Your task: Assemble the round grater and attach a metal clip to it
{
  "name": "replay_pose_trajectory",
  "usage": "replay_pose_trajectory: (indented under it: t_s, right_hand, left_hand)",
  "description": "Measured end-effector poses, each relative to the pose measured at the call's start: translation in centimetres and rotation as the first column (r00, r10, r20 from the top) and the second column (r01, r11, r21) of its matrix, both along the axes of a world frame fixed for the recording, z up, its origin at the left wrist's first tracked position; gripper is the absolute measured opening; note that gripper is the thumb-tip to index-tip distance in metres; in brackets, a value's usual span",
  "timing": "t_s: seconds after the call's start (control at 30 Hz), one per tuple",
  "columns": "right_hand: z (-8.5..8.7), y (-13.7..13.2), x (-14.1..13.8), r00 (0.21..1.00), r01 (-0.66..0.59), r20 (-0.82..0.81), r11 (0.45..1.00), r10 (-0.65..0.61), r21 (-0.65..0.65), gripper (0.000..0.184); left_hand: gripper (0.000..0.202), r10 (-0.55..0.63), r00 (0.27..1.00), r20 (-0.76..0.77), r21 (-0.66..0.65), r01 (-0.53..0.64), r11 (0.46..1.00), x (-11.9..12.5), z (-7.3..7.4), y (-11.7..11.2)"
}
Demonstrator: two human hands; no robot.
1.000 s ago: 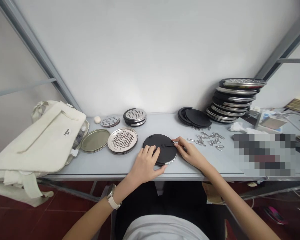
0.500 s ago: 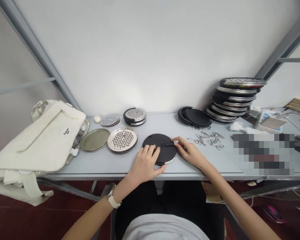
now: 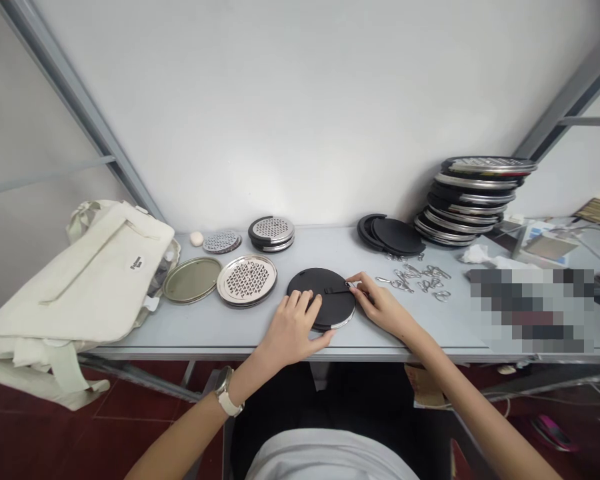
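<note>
A black round disc with a shiny metal edge at its lower right lies flat near the table's front edge. My left hand rests over its lower left, fingers on top and thumb at the rim, holding it. A narrow black strap runs across the disc to its right edge. There my right hand pinches the strap's end between thumb and fingertip. A tiny shiny bit shows at that pinch, too small to name. Several metal clips lie loose to the right of my right hand.
Left of the disc lie perforated metal discs, an olive round lid and a cream bag. Behind are a small rimmed stack and black discs. A tall stack of discs stands back right, near a blurred-out patch.
My view has shifted slightly, moving everything a little to the right. Both hands keep almost the same places on the disc and strap.
</note>
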State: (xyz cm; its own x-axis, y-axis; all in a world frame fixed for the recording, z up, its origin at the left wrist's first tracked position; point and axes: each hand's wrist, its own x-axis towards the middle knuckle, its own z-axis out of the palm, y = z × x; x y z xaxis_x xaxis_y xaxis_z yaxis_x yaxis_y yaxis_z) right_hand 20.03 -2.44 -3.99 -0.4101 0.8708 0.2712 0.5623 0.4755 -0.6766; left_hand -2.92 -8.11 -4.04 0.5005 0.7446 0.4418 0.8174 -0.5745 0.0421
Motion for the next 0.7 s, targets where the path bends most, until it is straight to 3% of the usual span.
replay_pose_trajectory:
  t_s: [0.7]
  right_hand:
    - [-0.12, -0.03, 0.08, 1.000, 0.010, 0.012, 1.000, -0.010, 0.002, 0.030]
  left_hand:
    - [0.058, -0.002, 1.000, 0.008, 0.004, 0.001, 1.000, -0.03, -0.07, 0.04]
